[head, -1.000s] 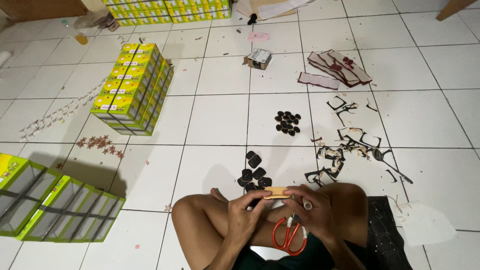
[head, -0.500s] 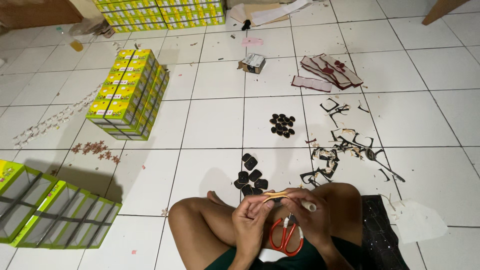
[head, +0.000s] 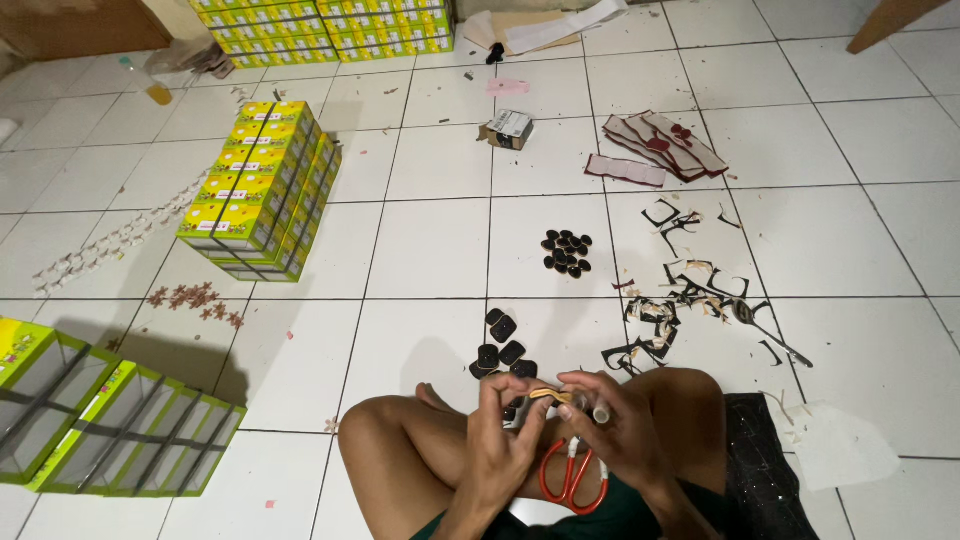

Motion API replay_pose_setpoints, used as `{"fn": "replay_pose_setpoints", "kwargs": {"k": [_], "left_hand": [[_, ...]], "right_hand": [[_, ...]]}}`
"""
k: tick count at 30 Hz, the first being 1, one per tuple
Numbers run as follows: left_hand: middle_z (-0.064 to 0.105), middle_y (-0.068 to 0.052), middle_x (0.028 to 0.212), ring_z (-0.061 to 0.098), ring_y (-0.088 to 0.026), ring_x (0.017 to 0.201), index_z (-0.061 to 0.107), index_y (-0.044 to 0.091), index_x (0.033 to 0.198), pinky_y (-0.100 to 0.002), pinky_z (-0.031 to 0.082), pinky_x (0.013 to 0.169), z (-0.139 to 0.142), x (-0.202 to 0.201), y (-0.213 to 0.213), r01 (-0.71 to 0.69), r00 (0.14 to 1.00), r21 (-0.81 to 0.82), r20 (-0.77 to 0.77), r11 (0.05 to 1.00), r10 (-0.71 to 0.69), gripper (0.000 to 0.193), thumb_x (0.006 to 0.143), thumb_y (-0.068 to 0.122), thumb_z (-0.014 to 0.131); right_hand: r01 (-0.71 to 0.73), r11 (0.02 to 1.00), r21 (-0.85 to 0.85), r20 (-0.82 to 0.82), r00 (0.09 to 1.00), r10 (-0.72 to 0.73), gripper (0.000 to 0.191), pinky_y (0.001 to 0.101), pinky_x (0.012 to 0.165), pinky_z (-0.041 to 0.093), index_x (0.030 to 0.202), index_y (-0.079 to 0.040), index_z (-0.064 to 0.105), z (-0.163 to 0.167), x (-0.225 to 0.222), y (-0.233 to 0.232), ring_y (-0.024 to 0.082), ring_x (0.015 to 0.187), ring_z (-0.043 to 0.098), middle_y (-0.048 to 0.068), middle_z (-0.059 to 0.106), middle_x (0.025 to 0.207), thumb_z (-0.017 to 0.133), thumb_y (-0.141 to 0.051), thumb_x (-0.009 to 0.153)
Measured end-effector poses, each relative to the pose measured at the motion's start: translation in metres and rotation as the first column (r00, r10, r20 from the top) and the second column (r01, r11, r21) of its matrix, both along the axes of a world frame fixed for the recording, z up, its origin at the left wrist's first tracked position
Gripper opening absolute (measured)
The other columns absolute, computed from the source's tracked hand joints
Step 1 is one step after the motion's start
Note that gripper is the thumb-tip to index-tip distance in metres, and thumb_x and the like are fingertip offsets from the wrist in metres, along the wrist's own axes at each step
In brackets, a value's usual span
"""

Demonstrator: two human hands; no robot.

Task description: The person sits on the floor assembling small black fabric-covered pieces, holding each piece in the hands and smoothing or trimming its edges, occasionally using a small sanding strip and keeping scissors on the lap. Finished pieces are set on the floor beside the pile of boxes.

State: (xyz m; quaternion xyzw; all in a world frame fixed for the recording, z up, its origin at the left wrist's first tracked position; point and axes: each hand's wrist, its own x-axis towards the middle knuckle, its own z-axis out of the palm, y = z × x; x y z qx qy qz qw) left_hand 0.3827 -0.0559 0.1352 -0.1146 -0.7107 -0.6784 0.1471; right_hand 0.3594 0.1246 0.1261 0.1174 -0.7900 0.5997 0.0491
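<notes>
the white tiled floor (head: 820,240) spreads wide, with a block of stacked yellow-and-green cardboard boxes (head: 262,190) at the left and open green-edged box trays (head: 110,425) nearer the person's bare folded legs (head: 420,465). farther out lie a fan of dark maroon cut sheets (head: 665,140), then a tangle of black leftover offcuts (head: 690,305), a cluster of small round black pieces (head: 566,252) and a few rounded-square black pieces (head: 500,350). red-handled scissors (head: 572,480) rest in the lap, just under the hands.

the left hand (head: 505,440) and right hand (head: 612,430) meet over the knees, fingers curled close and pinching a small thin tan strip (head: 555,395) between the fingertips of both; the right hand also seems to trap a small pale tube, though it is too small to be sure.

the strip looks very light, thin and bendy, likely to crease or slip, so a light pinch at its two ends seems the safest hold.
</notes>
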Motion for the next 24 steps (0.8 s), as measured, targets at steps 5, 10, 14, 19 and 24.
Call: {"fn": "replay_pose_setpoints", "kwargs": {"k": [5, 10, 14, 19, 24], "left_hand": [[0.074, -0.020, 0.109, 0.075, -0.025, 0.104, 0.048, -0.003, 0.123, -0.032, 0.062, 0.091, 0.016, -0.005, -0.009, 0.020, 0.997, -0.285, -0.063, 0.958, -0.040, 0.037, 0.095, -0.002, 0.072], [0.073, -0.019, 0.102, 0.074, -0.021, 0.096, 0.047, -0.003, 0.124, -0.032, 0.061, 0.086, 0.011, -0.014, -0.004, 0.115, 0.934, 0.317, 0.289, 0.941, -0.212, 0.042, 0.091, -0.006, 0.071], [0.073, -0.015, 0.102, 0.074, -0.017, 0.097, 0.043, -0.003, 0.124, -0.029, 0.061, 0.087, -0.002, -0.018, -0.002, 0.090, 0.924, 0.394, 0.310, 0.915, -0.225, 0.043, 0.092, -0.008, 0.071], [0.075, -0.010, 0.104, 0.074, -0.013, 0.091, 0.065, -0.003, 0.120, -0.026, 0.063, 0.083, -0.024, -0.018, 0.006, 0.035, 0.902, 0.320, 0.398, 0.947, -0.168, 0.024, 0.096, 0.002, 0.065], [0.076, -0.017, 0.102, 0.066, -0.012, 0.087, 0.073, -0.006, 0.114, -0.025, 0.054, 0.077, -0.061, -0.010, 0.005, 0.049, 0.911, 0.199, 0.392, 0.979, -0.126, 0.020, 0.100, 0.008, 0.074]], "right_hand": [[-0.066, 0.992, 0.107, -0.287, 0.953, 0.094, 0.020, 0.0255, 0.070, 0.054, 0.098, -0.004, 0.074, 0.009, -0.006, 0.005, 0.013, 0.079, 0.072, 0.006, 0.078, 0.091, 0.082, -0.012, 0.082], [-0.098, 0.989, 0.112, -0.245, 0.962, 0.123, 0.014, 0.0259, 0.071, 0.054, 0.093, -0.004, 0.076, 0.002, -0.005, 0.012, 0.013, 0.076, 0.072, 0.006, 0.080, 0.087, 0.081, -0.012, 0.083], [-0.067, 0.996, 0.060, -0.072, 0.995, 0.071, 0.013, 0.0245, 0.065, 0.052, 0.093, -0.004, 0.079, -0.008, -0.002, 0.007, 0.010, 0.071, 0.069, 0.004, 0.079, 0.082, 0.078, -0.014, 0.085], [0.170, 0.983, -0.064, 0.382, 0.914, -0.133, 0.022, 0.0266, 0.063, 0.049, 0.102, -0.003, 0.080, -0.016, -0.005, 0.000, 0.011, 0.069, 0.064, 0.006, 0.075, 0.076, 0.074, -0.019, 0.088], [0.095, 0.990, -0.102, 0.217, 0.974, -0.071, 0.025, 0.0231, 0.071, 0.053, 0.101, -0.002, 0.079, -0.025, -0.003, 0.000, 0.009, 0.078, 0.069, 0.005, 0.077, 0.085, 0.074, -0.024, 0.089]]}}
